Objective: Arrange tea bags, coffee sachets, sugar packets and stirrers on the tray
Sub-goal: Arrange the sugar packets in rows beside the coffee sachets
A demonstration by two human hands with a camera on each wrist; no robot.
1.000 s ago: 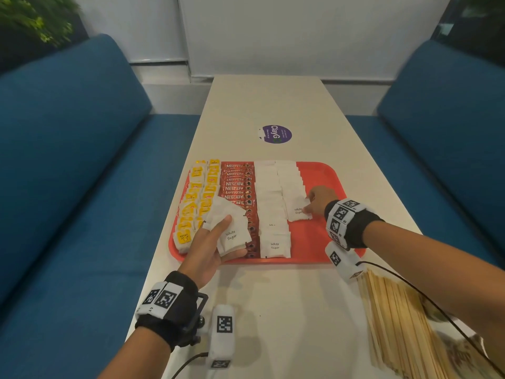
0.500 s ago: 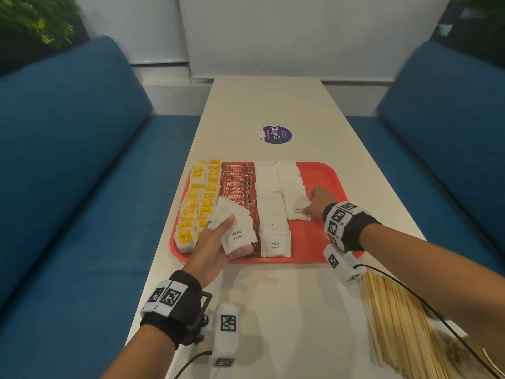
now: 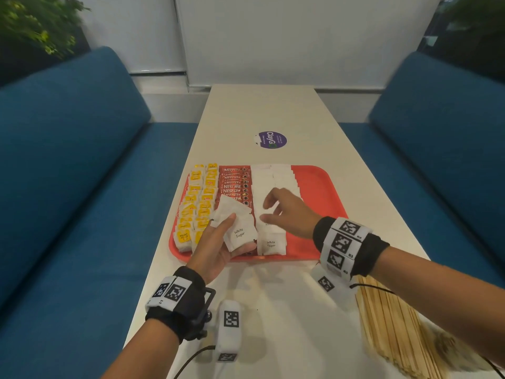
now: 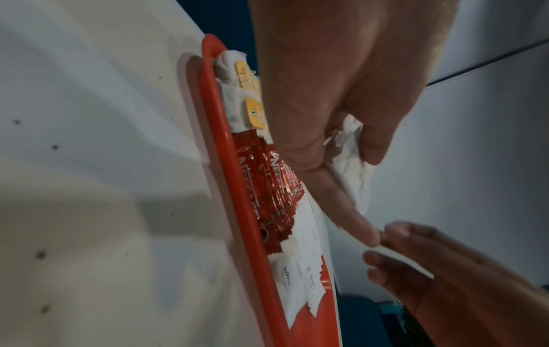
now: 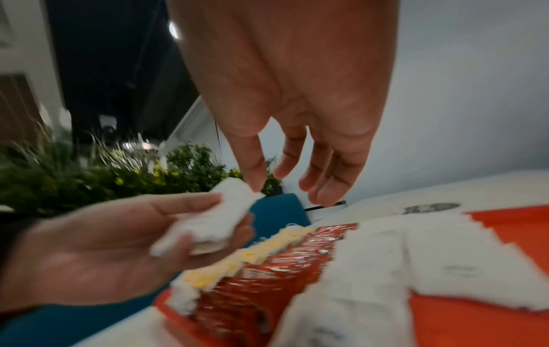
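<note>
Your red tray (image 3: pixel 318 187) on the table (image 3: pixel 273 110) carries rows of tea bags (image 3: pixel 195 209), Nescafé sachets (image 3: pixel 234 184) and sugar packets (image 3: pixel 273 181). Your left hand (image 3: pixel 211 246) grips a sugar-packet stack (image 3: pixel 237 228); your right hand (image 3: pixel 287 212) hovers beside it, fingers loosely spread and empty.

Readable print on the packets, the tea tags and one sticker.

"White Sugar" is handwritten on the top sugar packet (image 3: pixel 240 233) of the stack in the left hand (image 3: pixel 216 246), and again on the nearest sugar packet lying on the tray (image 3: pixel 271 244). The red coffee sachets (image 3: pixel 235 184) carry "NESCAFE" in white, row after row. A yellow tea bag tag (image 3: pixel 183 237) near the tray's front reads "RELAX"; the line beneath is too small. The purple round sticker (image 3: pixel 272 139) on the table (image 3: pixel 273 110) says "ClayG".
</note>
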